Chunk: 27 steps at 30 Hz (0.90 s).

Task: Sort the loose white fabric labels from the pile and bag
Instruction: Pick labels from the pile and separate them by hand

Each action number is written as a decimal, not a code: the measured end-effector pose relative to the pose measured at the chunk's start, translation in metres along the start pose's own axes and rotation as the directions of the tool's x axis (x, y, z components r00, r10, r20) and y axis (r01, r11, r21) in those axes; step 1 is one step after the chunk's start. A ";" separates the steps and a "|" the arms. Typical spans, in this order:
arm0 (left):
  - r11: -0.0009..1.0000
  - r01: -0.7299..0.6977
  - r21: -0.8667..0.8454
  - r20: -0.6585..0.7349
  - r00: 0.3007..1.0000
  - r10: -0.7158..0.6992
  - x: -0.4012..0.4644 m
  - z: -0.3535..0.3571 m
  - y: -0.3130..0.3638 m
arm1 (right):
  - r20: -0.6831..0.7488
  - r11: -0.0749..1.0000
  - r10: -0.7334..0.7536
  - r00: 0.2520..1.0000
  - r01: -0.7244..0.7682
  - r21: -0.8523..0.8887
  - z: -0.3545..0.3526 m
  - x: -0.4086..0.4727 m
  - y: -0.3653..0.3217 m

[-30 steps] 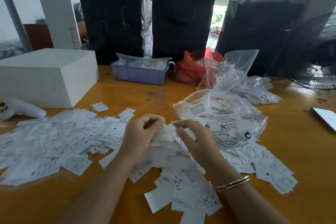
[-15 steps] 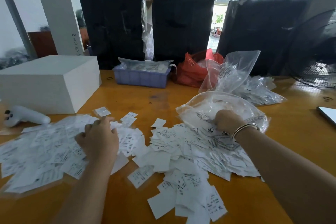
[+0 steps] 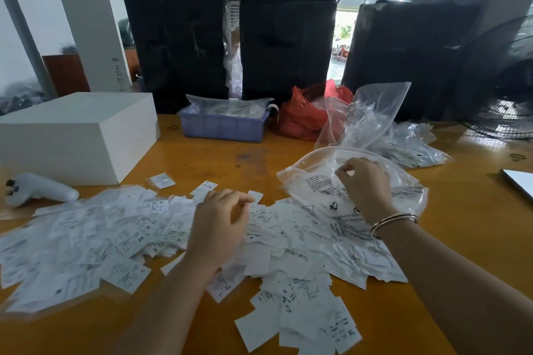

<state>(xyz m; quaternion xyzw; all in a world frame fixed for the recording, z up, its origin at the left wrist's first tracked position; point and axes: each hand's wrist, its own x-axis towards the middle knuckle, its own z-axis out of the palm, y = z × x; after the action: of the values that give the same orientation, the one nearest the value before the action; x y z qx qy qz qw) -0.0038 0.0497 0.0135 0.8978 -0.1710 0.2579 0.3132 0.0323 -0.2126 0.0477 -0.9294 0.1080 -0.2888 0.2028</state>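
Below the left hand, loose white labels lie flat in a wide pile whose long axis runs left to right across the orange table, from far to that hand's left through to under the right wrist. The labels point every way, with no common direction. The left hand hovers over the pile's middle, knuckles up, its fingers loosely curled; whether the fingertips pinch a label I cannot tell. The right hand, a bangle on its wrist, rests on the clear printed bag, fingers curled and pinching the film. The bag lies flat beneath and around that grip, its rim arching just beyond the knuckles; where its mouth points is unclear. More labels spill from under the bag towards the wrist.
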 end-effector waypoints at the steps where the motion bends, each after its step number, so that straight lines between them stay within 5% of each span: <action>1: 0.999 -0.005 -0.053 0.021 1.000 0.006 -0.001 0.001 0.003 | -0.065 0.995 -0.029 0.997 0.035 0.088 -0.004 -0.003 -0.006; 4: 0.951 0.066 -0.303 0.122 0.992 -0.030 -0.003 0.002 0.010 | -0.097 0.889 -0.065 0.993 0.102 0.447 -0.012 -0.028 -0.034; 8: 0.806 0.237 -0.543 0.285 0.954 -0.089 -0.004 0.003 0.015 | 0.231 0.698 -0.011 0.973 -0.158 0.698 0.001 -0.074 -0.061; 11: 0.701 0.352 -0.620 0.371 0.919 -0.134 -0.004 0.003 0.018 | 0.337 0.530 -0.038 0.941 -0.267 0.805 0.005 -0.093 -0.066; 14: 0.694 0.400 -0.599 0.398 0.901 -0.175 -0.003 0.004 0.015 | 0.378 0.409 -0.079 0.922 -0.316 0.856 0.005 -0.098 -0.067; 19: 0.635 0.424 -0.646 0.365 0.902 -0.230 -0.002 0.006 0.012 | 0.400 0.475 -0.061 0.914 -0.326 0.817 0.010 -0.101 -0.065; 27: 0.606 0.506 -0.614 0.444 0.856 -0.266 -0.002 0.006 0.013 | 0.409 0.298 -0.033 0.912 -0.382 0.875 0.009 -0.099 -0.064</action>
<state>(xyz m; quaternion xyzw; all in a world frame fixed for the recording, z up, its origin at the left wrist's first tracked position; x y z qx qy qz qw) -0.0097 0.0370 0.0143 0.7489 -0.1030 -0.0467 0.6530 -0.0369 -0.1215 0.0201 -0.6515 -0.0163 -0.1016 0.7516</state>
